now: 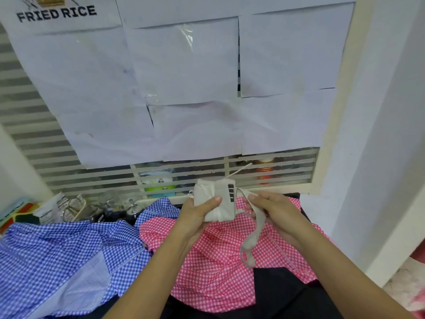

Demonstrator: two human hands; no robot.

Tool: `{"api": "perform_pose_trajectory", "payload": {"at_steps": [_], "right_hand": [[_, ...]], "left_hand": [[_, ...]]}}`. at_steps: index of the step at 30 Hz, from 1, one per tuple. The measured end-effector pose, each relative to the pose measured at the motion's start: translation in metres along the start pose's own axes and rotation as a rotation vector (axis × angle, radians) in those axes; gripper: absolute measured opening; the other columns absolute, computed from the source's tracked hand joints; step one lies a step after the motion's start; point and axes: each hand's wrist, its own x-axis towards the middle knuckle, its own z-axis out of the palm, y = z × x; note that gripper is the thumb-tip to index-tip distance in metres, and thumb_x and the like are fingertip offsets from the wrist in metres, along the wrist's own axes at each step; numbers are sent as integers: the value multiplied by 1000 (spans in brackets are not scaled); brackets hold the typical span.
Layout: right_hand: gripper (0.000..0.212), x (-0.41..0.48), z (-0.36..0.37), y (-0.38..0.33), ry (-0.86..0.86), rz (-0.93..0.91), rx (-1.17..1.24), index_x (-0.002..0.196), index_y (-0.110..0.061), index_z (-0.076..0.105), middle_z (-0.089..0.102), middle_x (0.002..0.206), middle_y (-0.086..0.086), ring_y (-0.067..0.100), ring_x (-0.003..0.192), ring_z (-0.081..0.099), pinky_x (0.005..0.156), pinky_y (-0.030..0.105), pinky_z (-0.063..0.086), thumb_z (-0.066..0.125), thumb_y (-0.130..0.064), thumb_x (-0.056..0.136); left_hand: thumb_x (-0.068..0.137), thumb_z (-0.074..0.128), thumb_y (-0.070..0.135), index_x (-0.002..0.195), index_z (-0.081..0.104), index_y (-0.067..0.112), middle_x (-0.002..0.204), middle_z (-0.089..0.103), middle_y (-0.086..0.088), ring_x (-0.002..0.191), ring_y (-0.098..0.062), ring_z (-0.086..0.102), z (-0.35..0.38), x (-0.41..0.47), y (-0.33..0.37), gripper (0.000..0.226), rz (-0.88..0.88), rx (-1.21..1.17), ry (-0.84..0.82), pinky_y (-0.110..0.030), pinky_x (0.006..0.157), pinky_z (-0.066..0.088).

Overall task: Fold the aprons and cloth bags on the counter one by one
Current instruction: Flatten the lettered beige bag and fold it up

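A small folded beige cloth bag (218,199) is held up above the counter. My left hand (197,215) grips it from below, thumb across its front. My right hand (273,208) pinches the bag's long beige strap (253,236), which loops down from my fingers. Under my hands a pink gingham apron (218,261) lies crumpled on the dark counter (282,293). A blue gingham apron (57,254) lies spread out to the left.
Glass mugs (78,208) and small packets (49,208) stand at the counter's back left. A louvred window (184,178) covered with white paper sheets is straight ahead. A white wall (379,157) closes the right side.
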Motion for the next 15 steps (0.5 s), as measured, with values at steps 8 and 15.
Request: {"api": "perform_pose_trajectory", "payload": {"at_steps": [8, 15], "right_hand": [[18, 14, 27, -1, 117, 219, 580, 91, 2, 64, 60, 67, 6, 6, 44, 50, 44, 17, 47, 49, -7, 97], [23, 16, 67, -7, 89, 63, 133, 96, -8, 70, 67, 77, 5, 10, 57, 56, 58, 23, 49, 50, -19, 98]], "left_hand": [[76, 78, 10, 96, 69, 17, 92, 74, -1, 83, -14, 72, -19, -6, -14, 23, 213, 579, -17, -25, 71, 58], [74, 81, 15, 94, 65, 16, 87, 72, 3, 78, -8, 69, -42, -10, -9, 25, 306, 666, 104, -23, 67, 56]]}}
